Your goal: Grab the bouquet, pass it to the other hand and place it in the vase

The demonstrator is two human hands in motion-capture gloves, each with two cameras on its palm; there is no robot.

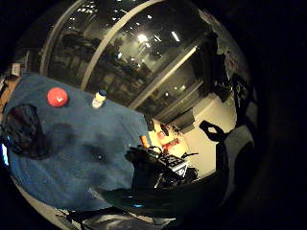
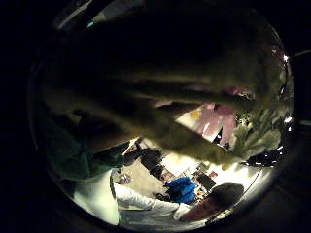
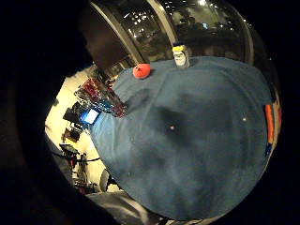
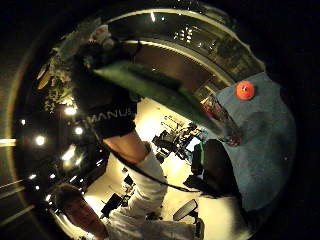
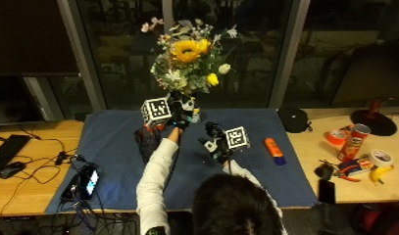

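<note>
Dark windows back a surface under one blue cloth. One bouquet rises from the left hand, which grips its stems above one dim vase; the right hand seems relaxed, apart.

Dark stems of the bouquet fill most of this one, pale leafy sprigs alongside, person's white sleeve behind.

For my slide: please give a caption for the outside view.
Left hand holds the bouquet upright above the blue mat.
</note>
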